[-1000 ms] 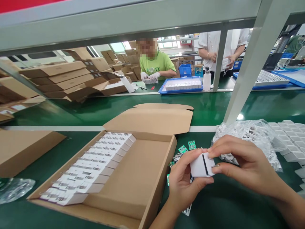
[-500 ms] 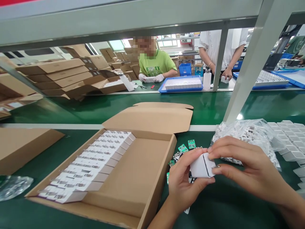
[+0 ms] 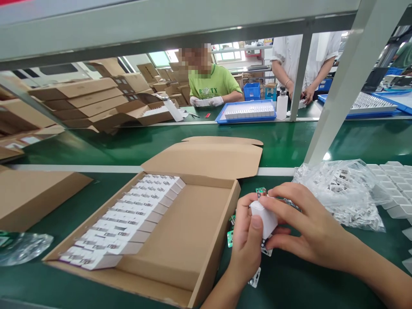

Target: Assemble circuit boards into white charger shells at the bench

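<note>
Between my two hands is a small white plastic housing (image 3: 264, 219), tilted over the green bench. My left hand (image 3: 245, 240) wraps its near left side, thumb pressed on the front. Fingers of my right hand (image 3: 302, 216) grip it from the top and right, covering part of it. Small green circuit boards (image 3: 230, 238) lie behind and beside the hands, partly hidden. A white plate with metal contacts (image 3: 255, 278) rests on the bench below my left hand. To the left, an open cardboard box (image 3: 207, 268) holds rows of white units (image 3: 131, 214) with metal strips on top.
A clear bag of small white parts (image 3: 349, 193) lies right of my hands, beside stacked white housings (image 3: 394, 189). Another cardboard box (image 3: 35, 193) and clear plastic (image 3: 28, 249) are at left. A frame post (image 3: 341, 86) slants down ahead; two people work beyond.
Both hands have turned the housing: the face with a dark line across it no longer shows, and a plain white side does. My right fingers have moved over its top and right.
</note>
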Tool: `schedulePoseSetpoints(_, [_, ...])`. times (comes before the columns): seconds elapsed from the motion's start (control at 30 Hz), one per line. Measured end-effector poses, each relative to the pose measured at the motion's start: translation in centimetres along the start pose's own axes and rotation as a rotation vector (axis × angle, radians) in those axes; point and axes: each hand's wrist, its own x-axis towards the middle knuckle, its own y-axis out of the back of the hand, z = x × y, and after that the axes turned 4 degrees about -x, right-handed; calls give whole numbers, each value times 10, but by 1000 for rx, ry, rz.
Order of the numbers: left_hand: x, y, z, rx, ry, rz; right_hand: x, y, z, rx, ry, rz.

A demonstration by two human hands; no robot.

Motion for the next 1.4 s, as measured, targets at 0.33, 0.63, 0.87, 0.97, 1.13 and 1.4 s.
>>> schedulePoseSetpoints(0.33, [8,9,7,322,-449,-223,-4,8,-1,208,-83,0])
schedulePoseSetpoints(0.63, [19,2,-1,84,72,136,-2,-9,12,406,-459,-168])
schedulePoseSetpoints(0.87, [15,-2,7,-4,286,91,-1,-1,14,690,-800,-104])
schedulePoseSetpoints(0.97, [12,-2,8,18,281,111,-2,-1,10,717,-760,-158])
schedulePoseSetpoints(1.13, [13,-4,11,-13,295,135,-1,-8,7,799,-755,-123])
schedulePoseSetpoints(1.4, [16,-2,20,-5,278,147,3,-2,10,1139,-931,1])
